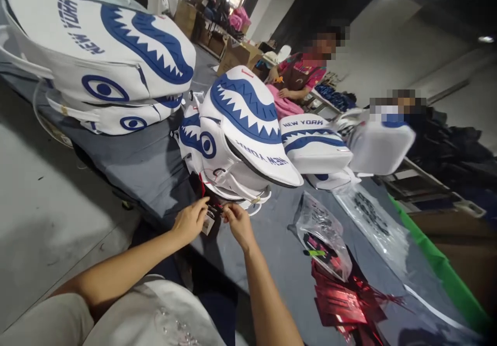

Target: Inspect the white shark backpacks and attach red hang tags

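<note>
A white backpack (240,129) with a blue shark mouth and eye lies on the grey table (155,165) right in front of me. At its near edge, my left hand (190,221) and my right hand (237,223) are both pinched on a small dark hang tag (212,216) with a red string. The fingers of both hands are closed around the tag, close to the bag's white straps (252,198).
More shark backpacks are stacked at the left (104,56) and behind (314,144). A clear plastic bag (322,232) and red shiny tags (341,299) lie to the right. Two other people (303,72) work at the far side. A green edge (438,263) borders the table.
</note>
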The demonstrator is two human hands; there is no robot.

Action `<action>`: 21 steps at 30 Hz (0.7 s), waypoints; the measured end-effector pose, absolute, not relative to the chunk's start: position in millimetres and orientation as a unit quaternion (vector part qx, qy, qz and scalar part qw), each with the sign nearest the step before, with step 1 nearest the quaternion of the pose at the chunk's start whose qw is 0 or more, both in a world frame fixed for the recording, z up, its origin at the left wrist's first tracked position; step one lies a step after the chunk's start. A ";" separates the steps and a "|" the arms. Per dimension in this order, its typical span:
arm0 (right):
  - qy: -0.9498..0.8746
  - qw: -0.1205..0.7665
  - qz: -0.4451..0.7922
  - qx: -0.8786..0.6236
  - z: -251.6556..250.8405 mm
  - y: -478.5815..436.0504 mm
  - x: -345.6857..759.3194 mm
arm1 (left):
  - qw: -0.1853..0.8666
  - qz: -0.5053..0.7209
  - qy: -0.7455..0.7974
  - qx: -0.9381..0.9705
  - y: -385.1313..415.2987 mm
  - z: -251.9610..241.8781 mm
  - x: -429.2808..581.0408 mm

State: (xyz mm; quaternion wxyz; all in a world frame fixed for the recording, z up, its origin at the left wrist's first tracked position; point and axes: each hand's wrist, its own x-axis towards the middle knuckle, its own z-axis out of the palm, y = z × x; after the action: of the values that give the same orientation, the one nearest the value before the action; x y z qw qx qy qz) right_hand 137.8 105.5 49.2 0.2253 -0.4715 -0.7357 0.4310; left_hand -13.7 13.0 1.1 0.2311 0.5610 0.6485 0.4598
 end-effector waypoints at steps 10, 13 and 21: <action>-0.712 0.231 0.462 -0.475 40.7 94.4 121.3 | 0.211 0.500 0.543 0.641 43.6 -8.3 -29.0; -0.703 0.235 0.464 -0.486 38.5 95.5 120.5 | 0.259 0.483 0.537 0.642 54.8 -10.1 -36.3; -0.736 0.240 0.416 -0.478 39.2 95.2 119.1 | 0.286 0.478 0.528 0.640 63.3 -8.2 -45.5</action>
State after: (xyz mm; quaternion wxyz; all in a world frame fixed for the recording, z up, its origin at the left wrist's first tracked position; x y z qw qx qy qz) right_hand 119.1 95.2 39.2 0.2400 -0.4776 -0.7356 0.4161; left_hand -45.5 63.3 -8.2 0.2865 0.6403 0.5285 0.4782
